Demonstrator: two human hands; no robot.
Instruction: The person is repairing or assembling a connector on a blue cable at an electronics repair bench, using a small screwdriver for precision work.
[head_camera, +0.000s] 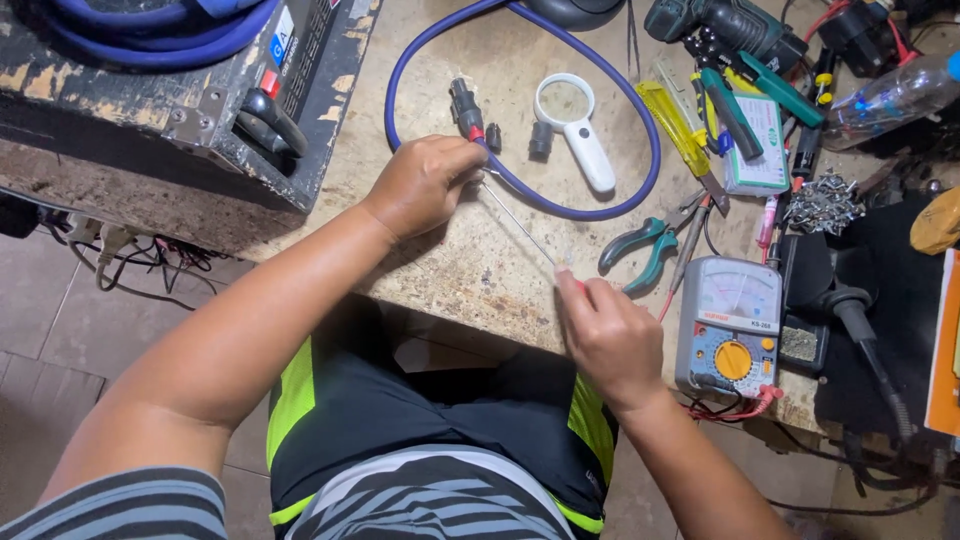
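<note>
My left hand (425, 182) is closed around the end of a blue cable (640, 110) that loops over the worn workbench (450, 270), next to a black connector with a red ring (465, 108). My right hand (608, 335) pinches the near end of a thin metal rod (520, 225), which runs diagonally up to the spot held by my left hand. Both hands are at the bench's front edge, above my lap.
A white magnifying glass (578, 130), green-handled pliers (645, 245), a yellow-knobbed grey analog multimeter (730, 325), a yellow utility knife (675, 125), a soldering iron (855, 320) and a drill (730, 25) lie to the right. A black metal machine (180, 110) fills the left.
</note>
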